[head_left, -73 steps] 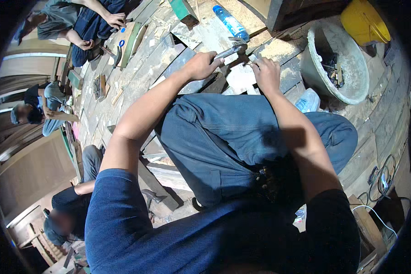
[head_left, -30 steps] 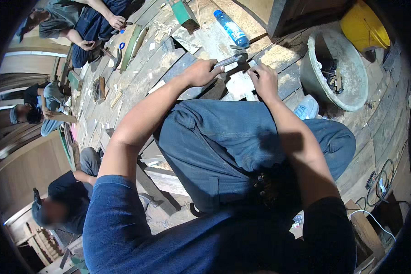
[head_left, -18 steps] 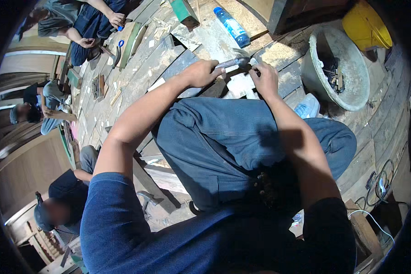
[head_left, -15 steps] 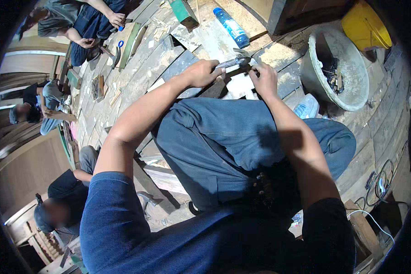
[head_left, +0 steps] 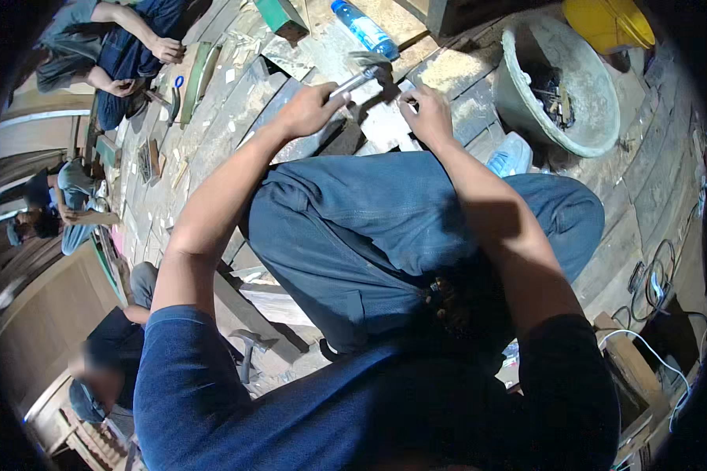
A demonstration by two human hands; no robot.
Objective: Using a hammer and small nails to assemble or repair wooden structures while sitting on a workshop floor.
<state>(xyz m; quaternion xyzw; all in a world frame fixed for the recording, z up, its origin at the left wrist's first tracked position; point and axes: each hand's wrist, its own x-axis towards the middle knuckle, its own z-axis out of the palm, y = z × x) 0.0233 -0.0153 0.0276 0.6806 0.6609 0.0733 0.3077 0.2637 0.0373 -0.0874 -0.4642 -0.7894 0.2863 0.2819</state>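
Note:
My left hand (head_left: 308, 111) is closed around the metal handle of a claw hammer (head_left: 360, 80), whose head points away from me. The hammer head sits a little apart from my right hand (head_left: 429, 116), up and to the left of it. The fingers of my right hand are pinched together over a pale, flat piece (head_left: 383, 125), and whatever they hold is too small to make out. Dark wood lies partly under that piece, just beyond my bent knee.
A blue-labelled bottle (head_left: 365, 30) lies beyond the hammer, near a green block (head_left: 281, 17). To the right stand a grey tub (head_left: 605, 129) with scraps inside and a yellow bucket (head_left: 617, 27). Another hammer (head_left: 248, 345) lies left of my lap. Several people sit along the left.
The hammer head has come away from my right fingers and lifted up and left. My right hand stays pinched by the pale piece. The whole view has shifted slightly.

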